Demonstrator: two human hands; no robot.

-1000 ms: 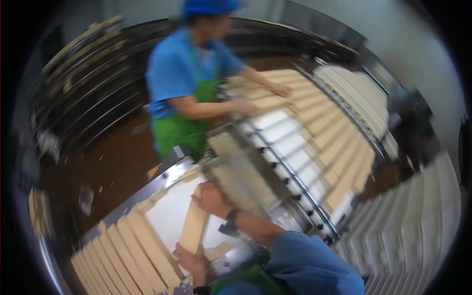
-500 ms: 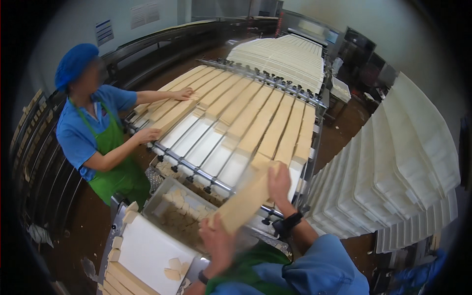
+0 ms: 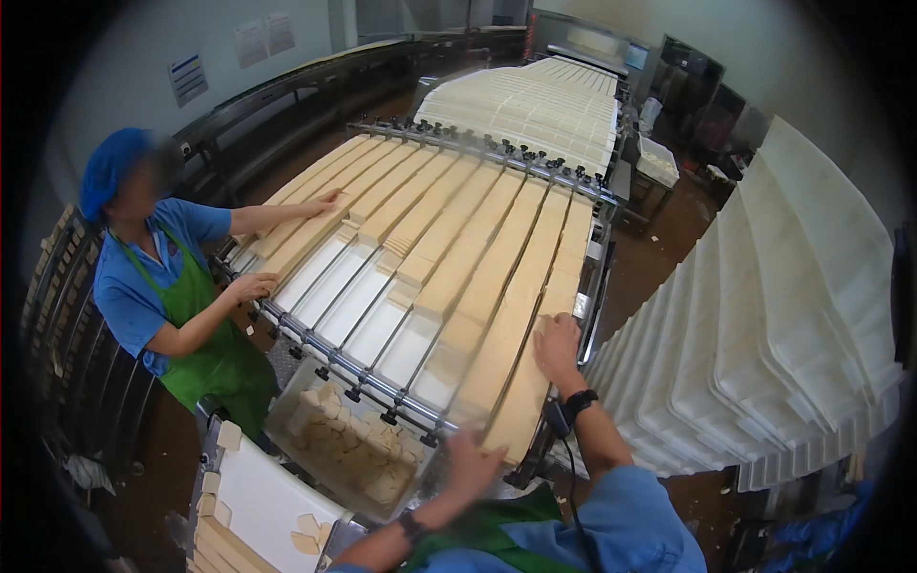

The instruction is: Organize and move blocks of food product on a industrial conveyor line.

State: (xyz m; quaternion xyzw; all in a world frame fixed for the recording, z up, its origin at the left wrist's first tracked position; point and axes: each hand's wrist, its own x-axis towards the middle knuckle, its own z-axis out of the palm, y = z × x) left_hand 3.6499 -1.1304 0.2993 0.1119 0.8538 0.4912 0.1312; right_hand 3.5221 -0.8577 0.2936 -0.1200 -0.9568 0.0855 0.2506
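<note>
A long row of thin pale biscuits point(image 3: 525, 392), packed face to face, lies along the right side of the laned conveyor. My right hand point(image 3: 557, 346) has its fingers over the row's upper part, close to the conveyor's right edge. At the row's near end is my left hand point(image 3: 473, 468), blurred by motion, its fingertips against the last biscuits. Beside this row, more biscuit rows point(image 3: 458, 258) fill the lanes between thin metal rods. A co-worker's hands point(image 3: 256, 286) grip another row at the far left of the conveyor.
A bin point(image 3: 277, 420) of loose biscuits stands below the conveyor's front rail point(image 3: 334, 353). Near me at left is a white surface point(image 3: 263, 487) with biscuit rows and loose pieces. Tall stacked white trays point(image 3: 735, 334) rise on the right. The co-worker point(image 3: 196, 296) stands at left.
The biscuit row, held tilted across the conveyor's front before, now lies in line with the lanes, both my hands still at it. My view has shifted; the co-worker still grips a row.
</note>
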